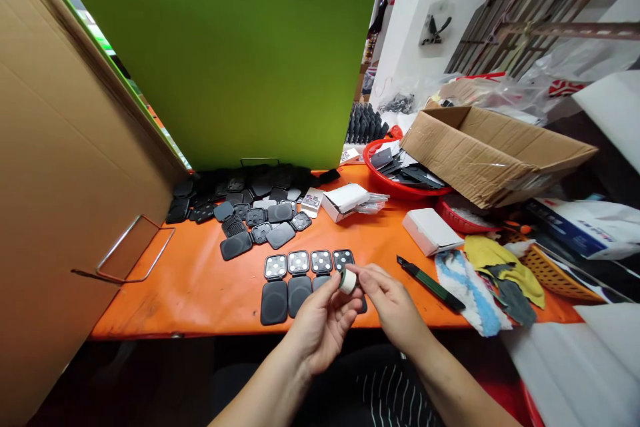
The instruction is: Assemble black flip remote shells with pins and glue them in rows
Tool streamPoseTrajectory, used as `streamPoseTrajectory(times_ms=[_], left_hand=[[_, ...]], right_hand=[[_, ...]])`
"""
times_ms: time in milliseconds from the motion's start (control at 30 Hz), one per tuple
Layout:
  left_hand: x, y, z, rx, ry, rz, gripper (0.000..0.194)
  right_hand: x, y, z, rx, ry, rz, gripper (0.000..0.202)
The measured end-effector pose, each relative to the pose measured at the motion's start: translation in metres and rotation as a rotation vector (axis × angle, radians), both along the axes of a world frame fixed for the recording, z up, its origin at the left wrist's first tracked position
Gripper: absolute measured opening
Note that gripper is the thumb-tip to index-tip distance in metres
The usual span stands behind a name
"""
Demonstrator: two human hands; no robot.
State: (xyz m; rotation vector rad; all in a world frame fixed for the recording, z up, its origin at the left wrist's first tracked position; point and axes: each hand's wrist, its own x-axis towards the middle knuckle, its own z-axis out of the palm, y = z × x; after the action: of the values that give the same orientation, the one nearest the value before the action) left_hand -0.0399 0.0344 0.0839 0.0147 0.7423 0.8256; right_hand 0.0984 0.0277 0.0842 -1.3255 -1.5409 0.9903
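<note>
Well, white roll (small) between hands.

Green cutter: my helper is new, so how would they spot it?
On the orange table, look between the right hand and the blue-and-white cloth. The cutter lies slantwise there, in front of the white box. Long and slim, dark green and black, it resembles neither box nor cloth.

Bright indoor light, wide view
The orange tabletop shows soft glare, below it is dark shadow; the outer edges look stretched and slightly blurred.
</note>
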Motion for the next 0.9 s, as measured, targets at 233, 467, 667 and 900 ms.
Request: streamPoseTrajectory(times_ms=[233, 467, 667, 900], left_hand=[[0.004, -0.003, -0.005, 0.002, -0.098, 0.07, 0.015], [0.002, -0.003, -0.008, 0.0, -0.052, 0.149, 0.01], [0.004, -0.004, -0.011, 0.162, 0.022, 0.156, 0.021], [-0.003, 0.0, -0.008, 0.265, 0.127, 0.057, 0.032]], right_hand=[[0.002, 0.0, 0.003, 0.129, -0.217, 0.078, 0.032], [-0.002, -0.002, -0.001, 0.22, -0.199, 0.034, 0.025], [-0.012, -0.009, 0.003, 0.43, -0.328, -0.103, 0.012], [-0.01, -0.011, 0.008, 0.431, -0.353, -0.059, 0.01]])
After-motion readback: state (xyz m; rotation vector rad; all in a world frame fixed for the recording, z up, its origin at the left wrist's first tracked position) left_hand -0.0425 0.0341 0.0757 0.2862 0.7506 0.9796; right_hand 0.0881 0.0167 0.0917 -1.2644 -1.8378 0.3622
